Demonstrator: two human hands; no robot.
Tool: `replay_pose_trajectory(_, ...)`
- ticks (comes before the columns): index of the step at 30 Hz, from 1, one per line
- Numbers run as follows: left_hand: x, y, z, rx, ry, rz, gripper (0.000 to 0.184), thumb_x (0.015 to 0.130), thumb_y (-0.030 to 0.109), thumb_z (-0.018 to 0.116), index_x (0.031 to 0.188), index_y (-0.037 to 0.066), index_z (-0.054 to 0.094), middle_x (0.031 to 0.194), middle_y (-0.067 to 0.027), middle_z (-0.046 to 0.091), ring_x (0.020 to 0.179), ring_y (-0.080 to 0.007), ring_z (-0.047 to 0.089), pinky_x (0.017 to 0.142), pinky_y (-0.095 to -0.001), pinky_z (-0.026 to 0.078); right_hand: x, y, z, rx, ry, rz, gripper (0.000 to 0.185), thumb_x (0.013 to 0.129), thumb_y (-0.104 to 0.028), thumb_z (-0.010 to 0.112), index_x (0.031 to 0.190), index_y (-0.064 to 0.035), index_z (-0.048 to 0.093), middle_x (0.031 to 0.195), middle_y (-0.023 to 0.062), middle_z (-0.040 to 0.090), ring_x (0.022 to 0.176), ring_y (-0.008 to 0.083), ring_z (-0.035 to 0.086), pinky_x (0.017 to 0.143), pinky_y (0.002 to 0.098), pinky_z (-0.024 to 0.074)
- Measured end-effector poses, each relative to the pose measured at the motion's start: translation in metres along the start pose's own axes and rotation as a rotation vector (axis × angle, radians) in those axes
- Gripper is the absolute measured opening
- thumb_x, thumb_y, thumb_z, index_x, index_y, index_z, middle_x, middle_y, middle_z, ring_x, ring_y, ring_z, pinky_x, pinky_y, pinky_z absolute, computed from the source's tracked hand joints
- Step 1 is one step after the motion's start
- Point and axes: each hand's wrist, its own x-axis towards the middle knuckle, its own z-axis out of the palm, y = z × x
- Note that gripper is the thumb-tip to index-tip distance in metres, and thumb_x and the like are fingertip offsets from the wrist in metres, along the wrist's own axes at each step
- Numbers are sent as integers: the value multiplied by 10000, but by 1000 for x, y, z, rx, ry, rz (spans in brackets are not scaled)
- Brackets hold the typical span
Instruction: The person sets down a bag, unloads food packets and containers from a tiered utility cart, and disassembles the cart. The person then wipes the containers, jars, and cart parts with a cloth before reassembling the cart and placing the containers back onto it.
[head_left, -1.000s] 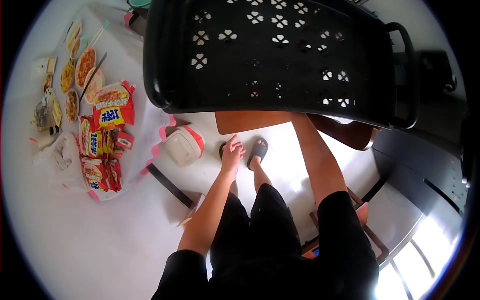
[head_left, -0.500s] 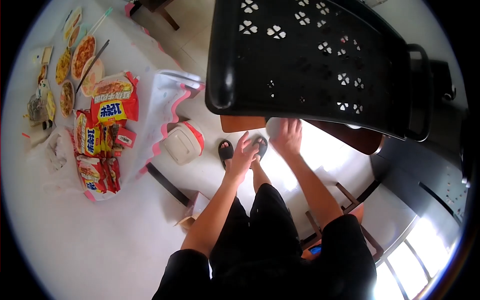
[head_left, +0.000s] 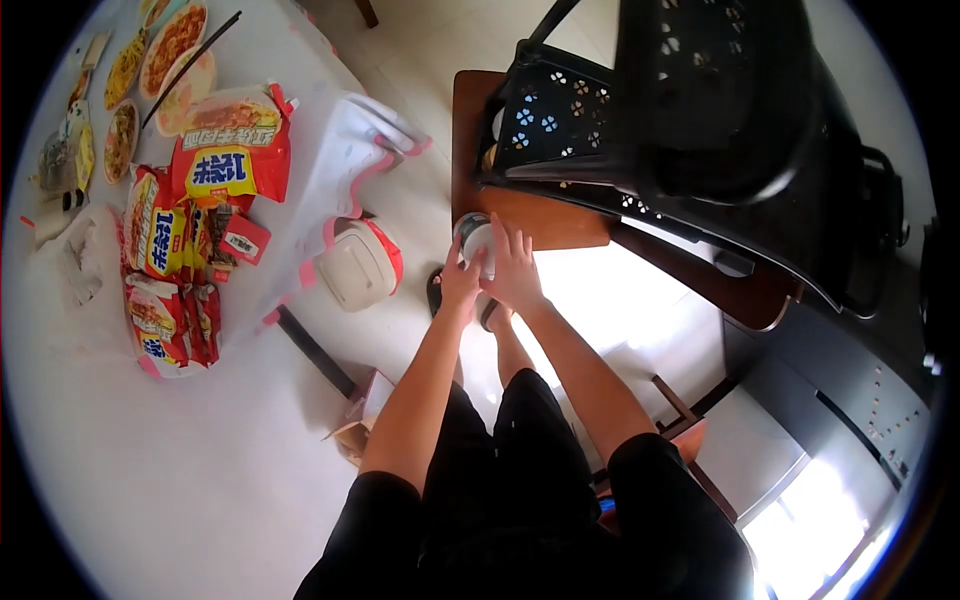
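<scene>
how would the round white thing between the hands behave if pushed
The round white thing may roll if pushed on its side, given its curved outline. Its smooth-looking surface could be slippery; its weight is unclear.

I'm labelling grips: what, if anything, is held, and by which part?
A round white container, by its sides, between left hand and right hand; exact contacts unclear.

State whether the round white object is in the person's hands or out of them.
In: the left hand and right hand hold the round white object from opposite sides.
</scene>
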Motion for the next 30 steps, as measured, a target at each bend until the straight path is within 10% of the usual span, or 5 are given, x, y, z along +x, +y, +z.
replay_pose_trajectory(5,18,6,-14,-45,-3,-48,788,969,365,724,1596,136,305,1425,-141,528,1210,-267,609,941,-414,582,3,48,11,-23,-13,30,1003,718,-283,830,1539,15,338,1503,251,417,1345,428,446,1133,494,379)
replay_pose_trajectory(9,22,0,-15,-141,-56,-22,815,982,311,709,1621,157,228,1440,-164,495,1238,-304,599,1020,-454,557,47,91,-22,-284,472,109,716,808,-282,775,1446,-91,510,1428,213,518,1343,462,440,1119,515,394)
replay_pose_trajectory(17,21,-12,-28,-329,-108,-58,741,1025,193,637,1628,173,208,1429,-160,486,1090,-290,668,1014,-404,571,119,59,-58,-191,-206,95,872,786,-580,786,1462,-105,507,1414,194,567,1317,368,530,1125,443,399)
replay_pose_trajectory(24,16,-13,-22,-318,-89,-79,673,1050,195,590,1620,169,235,1390,-103,497,1039,-240,682,990,-390,585,131,43,-44,-330,-126,176,678,868,-634,650,1407,-229,583,1460,94,566,1363,318,509,1170,450,343)
replay_pose_trajectory(30,22,-16,-17,-317,-95,-46,649,1058,212,579,1615,163,251,1348,-62,480,1043,-236,676,983,-394,591,125,44,-36,-283,59,44,890,779,-455,831,1518,-155,436,1464,165,527,1323,378,523,1103,469,421)
